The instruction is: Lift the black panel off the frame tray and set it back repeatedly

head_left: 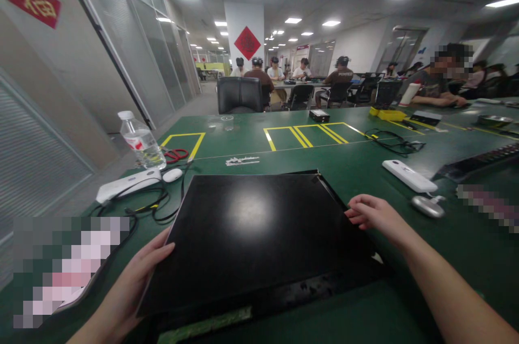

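A large, glossy black display panel (251,246) lies in front of me, with a ceiling light mirrored in it. A green circuit strip (205,326) runs along its near edge. My left hand (148,263) grips the panel's left edge, thumb on top and the other fingers hidden underneath. At the right edge is my right hand (371,211), its fingers curled together with the tips at the border. What they pinch there, if anything, is hidden. A thin black frame (334,188) shows beneath the panel along its far and right sides.
On the green table (227,144) at left stand a water bottle (141,141), red-handled scissors (175,156) and a white power bank (128,184) with cables. To the right lie a white device (409,176) and a silver mouse (427,206). A person (438,76) sits at far right.
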{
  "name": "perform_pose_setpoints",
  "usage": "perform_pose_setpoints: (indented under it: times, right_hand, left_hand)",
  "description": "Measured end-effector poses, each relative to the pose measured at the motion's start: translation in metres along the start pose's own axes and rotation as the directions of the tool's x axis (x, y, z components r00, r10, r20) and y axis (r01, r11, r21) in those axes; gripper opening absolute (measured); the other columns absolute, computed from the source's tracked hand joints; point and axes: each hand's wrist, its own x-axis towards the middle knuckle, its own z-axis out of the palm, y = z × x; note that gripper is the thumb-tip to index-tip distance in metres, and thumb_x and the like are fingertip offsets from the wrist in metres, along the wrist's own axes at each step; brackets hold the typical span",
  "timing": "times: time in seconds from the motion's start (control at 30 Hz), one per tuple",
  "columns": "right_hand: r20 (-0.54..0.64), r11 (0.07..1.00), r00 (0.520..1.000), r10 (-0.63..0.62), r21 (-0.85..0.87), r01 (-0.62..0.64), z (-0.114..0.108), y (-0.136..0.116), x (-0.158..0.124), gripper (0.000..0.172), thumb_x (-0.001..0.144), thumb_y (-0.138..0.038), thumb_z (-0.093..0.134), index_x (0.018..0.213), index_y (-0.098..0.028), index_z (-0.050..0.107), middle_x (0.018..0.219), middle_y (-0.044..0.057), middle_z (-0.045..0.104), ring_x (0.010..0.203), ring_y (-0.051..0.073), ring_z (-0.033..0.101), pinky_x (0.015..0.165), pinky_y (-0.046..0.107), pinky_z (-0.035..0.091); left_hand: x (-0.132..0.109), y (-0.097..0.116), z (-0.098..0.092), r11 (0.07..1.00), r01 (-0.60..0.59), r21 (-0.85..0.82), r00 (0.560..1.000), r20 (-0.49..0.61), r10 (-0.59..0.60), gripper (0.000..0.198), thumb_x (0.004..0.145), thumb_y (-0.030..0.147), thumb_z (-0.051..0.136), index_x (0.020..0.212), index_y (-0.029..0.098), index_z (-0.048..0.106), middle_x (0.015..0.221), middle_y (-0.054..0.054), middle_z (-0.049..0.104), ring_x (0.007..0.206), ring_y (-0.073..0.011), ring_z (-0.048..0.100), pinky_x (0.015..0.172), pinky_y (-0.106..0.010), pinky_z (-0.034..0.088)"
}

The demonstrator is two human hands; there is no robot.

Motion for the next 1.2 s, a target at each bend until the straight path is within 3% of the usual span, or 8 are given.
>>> perform_pose_setpoints:
  times: [0.3, 0.5, 0.73, 0.9, 1.2]
  right_hand:
    - [-0.005, 0.996, 0.999, -0.053, -0.075, 0.052, -0.001, 0.004, 0.001, 0.016, 0.074, -0.034, 0.056, 0.081, -0.02, 0.059, 0.082, 0.007, 0.073, 0.069, 0.017, 0.068, 0.056, 0.025, 0.048]
    - [-0.023, 0.981, 0.993, -0.112, -0.164, 0.106, 0.001, 0.012, 0.003, 0.018, 0.072, -0.034, 0.056, 0.083, -0.021, 0.062, 0.085, 0.007, 0.074, 0.073, 0.018, 0.068, 0.057, 0.026, 0.05]
    - [-0.023, 0.898, 0.973, -0.231, -0.391, 0.204, 0.001, 0.022, 0.01, 0.019, 0.076, -0.037, 0.056, 0.083, -0.024, 0.067, 0.075, 0.004, 0.073, 0.069, 0.018, 0.067, 0.056, 0.026, 0.046]
    - [-0.086, 0.828, 0.953, -0.291, -0.522, 0.206, 0.005, 0.016, 0.005, 0.018, 0.075, -0.036, 0.056, 0.078, -0.024, 0.069, 0.07, 0.003, 0.072, 0.065, 0.018, 0.065, 0.058, 0.028, 0.043]
    - [-0.072, 0.833, 0.949, -0.307, -0.502, 0.231, 0.003, 0.024, 0.012, 0.018, 0.077, -0.037, 0.055, 0.079, -0.025, 0.069, 0.071, 0.002, 0.072, 0.067, 0.019, 0.066, 0.058, 0.027, 0.044]
  left_hand:
    - [0.0, 0.001, 0.002, 0.998, 0.06, 0.006, 0.998, -0.038, -0.059, 0.094, 0.068, 0.021, 0.083, 0.149, 0.036, 0.039, 0.12, -0.004, 0.075, 0.104, -0.0328, 0.071, 0.087, -0.04, 0.059]
    - [-0.003, 0.002, 0.005, 0.995, 0.085, 0.044, 0.992, -0.1, -0.08, 0.098, 0.06, 0.023, 0.089, 0.146, 0.034, 0.045, 0.112, -0.007, 0.078, 0.086, -0.0342, 0.076, 0.088, -0.045, 0.058]
    - [-0.008, 0.004, 0.01, 0.991, 0.111, 0.078, 0.991, -0.086, -0.104, 0.093, 0.064, 0.027, 0.086, 0.146, 0.037, 0.044, 0.123, -0.003, 0.073, 0.105, -0.0332, 0.071, 0.084, -0.04, 0.06]
    - [-0.013, 0.006, 0.016, 0.984, 0.122, 0.132, 0.989, -0.101, -0.109, 0.087, 0.063, 0.03, 0.087, 0.142, 0.037, 0.052, 0.122, -0.003, 0.074, 0.106, -0.0348, 0.071, 0.084, -0.041, 0.06]
    - [-0.01, 0.002, 0.016, 0.988, 0.085, 0.126, 0.994, -0.074, -0.076, 0.092, 0.06, 0.023, 0.089, 0.143, 0.035, 0.051, 0.116, -0.004, 0.077, 0.101, -0.0355, 0.072, 0.083, -0.043, 0.061]
